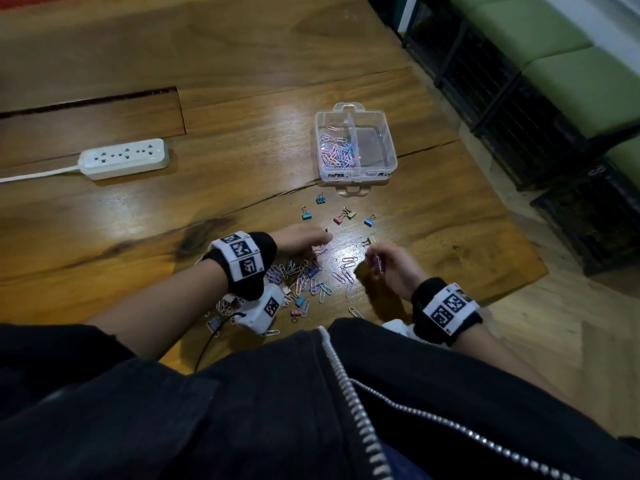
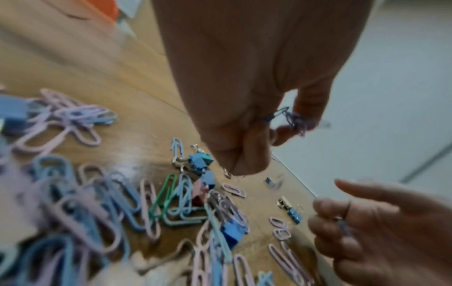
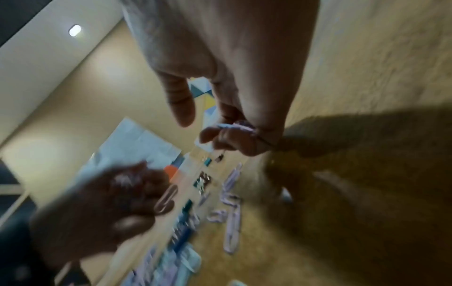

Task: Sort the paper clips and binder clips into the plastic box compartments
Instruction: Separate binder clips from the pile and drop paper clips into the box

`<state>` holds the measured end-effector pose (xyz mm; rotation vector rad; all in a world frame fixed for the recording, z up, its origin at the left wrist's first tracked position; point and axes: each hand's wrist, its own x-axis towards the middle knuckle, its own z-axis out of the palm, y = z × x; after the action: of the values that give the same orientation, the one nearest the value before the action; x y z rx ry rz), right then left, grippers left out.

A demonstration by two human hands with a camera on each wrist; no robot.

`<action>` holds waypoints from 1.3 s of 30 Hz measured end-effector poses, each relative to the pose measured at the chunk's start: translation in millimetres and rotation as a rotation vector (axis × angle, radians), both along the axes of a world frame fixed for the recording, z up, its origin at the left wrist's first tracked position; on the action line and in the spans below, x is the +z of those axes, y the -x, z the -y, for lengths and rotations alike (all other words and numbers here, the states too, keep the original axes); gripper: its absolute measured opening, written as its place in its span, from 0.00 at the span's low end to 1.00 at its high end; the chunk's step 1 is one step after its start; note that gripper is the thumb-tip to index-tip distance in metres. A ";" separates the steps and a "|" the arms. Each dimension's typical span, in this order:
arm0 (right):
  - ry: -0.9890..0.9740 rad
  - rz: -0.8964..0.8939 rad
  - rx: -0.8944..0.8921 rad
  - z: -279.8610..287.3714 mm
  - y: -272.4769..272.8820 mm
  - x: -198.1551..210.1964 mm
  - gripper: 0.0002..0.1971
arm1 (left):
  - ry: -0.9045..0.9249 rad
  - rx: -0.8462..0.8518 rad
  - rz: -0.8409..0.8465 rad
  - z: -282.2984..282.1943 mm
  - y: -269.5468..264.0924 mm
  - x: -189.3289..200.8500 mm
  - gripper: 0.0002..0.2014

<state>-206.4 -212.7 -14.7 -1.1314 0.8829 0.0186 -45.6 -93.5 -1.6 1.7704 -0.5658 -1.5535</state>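
Note:
A clear plastic box (image 1: pixel 356 173) stands on the wooden table, its left compartment filled with pastel paper clips (image 1: pixel 336 151) and its right compartment (image 1: pixel 376 147) bare. Several small binder clips (image 1: pixel 343 216) lie loose in front of it. A pile of paper clips (image 1: pixel 304 280) with a few binder clips mixed in spreads under my left wrist. My left hand (image 1: pixel 320 242) hovers over the pile with its fingers curled, pinching blue and lilac paper clips (image 2: pixel 292 119). My right hand (image 1: pixel 375 259) holds lilac paper clips (image 3: pixel 237 125) in curled fingers, just right of the pile.
A white power strip (image 1: pixel 123 159) with its cable lies at the left of the table. Black crates (image 1: pixel 519 116) under green cushions stand to the right. The table's right edge (image 1: pixel 512 244) runs close to my right hand.

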 end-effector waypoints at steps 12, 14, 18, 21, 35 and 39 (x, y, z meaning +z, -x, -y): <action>1.016 -0.247 0.729 -23.2 -20.0 -12.1 0.14 | 0.125 0.275 -0.296 -35.4 -10.4 7.5 0.11; 1.028 -0.259 0.790 -27.0 -21.4 -11.2 0.11 | 0.006 0.069 0.094 -38.0 -5.4 7.2 0.12; 1.111 -0.308 0.884 -32.1 -18.2 -14.9 0.13 | -0.097 -0.368 0.748 -47.6 11.9 0.7 0.14; 1.164 -0.325 0.892 -31.3 -18.0 -14.3 0.11 | -0.230 -0.510 1.017 -48.2 23.5 -2.6 0.24; -0.061 -0.023 0.101 1.7 -7.3 14.6 0.13 | -0.272 -0.543 1.076 -35.3 31.7 -11.0 0.15; -0.081 -0.052 0.100 2.2 -4.5 18.6 0.14 | -0.154 -0.440 0.944 -42.8 22.7 -12.7 0.11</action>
<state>-201.9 -214.9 3.9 -1.1023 0.8637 0.1650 -68.3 -50.8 -14.3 2.5963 -1.3796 -0.9276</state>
